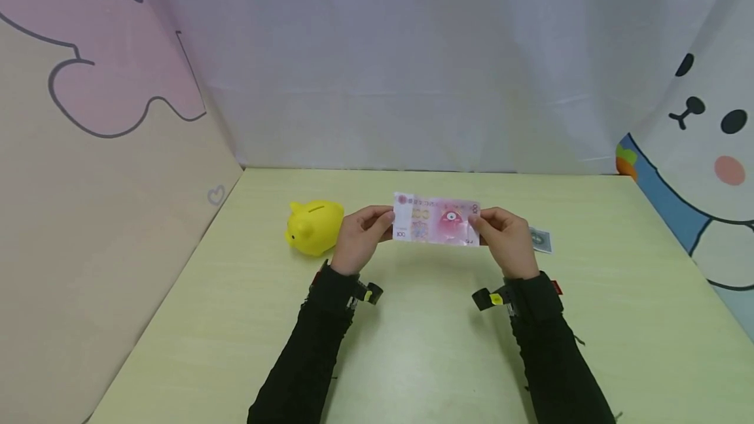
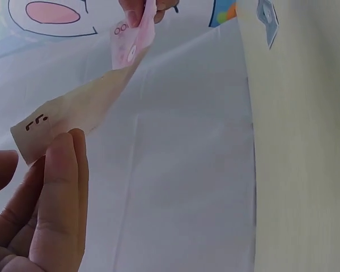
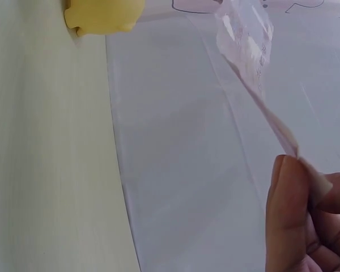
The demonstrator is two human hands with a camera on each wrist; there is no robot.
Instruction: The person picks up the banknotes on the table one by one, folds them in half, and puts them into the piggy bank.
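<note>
Table (image 1: 412, 358) pale green, walled by white and cartoon-printed cloth (image 1: 106, 84).

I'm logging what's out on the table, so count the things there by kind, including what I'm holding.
Banknotes: 2, the pink note held between both hands, the small bluish note lying flat
Yellow piggy bank: 1
Total: 3

Staged booth; cartoon cloth walls (image 1: 88, 84)
</note>
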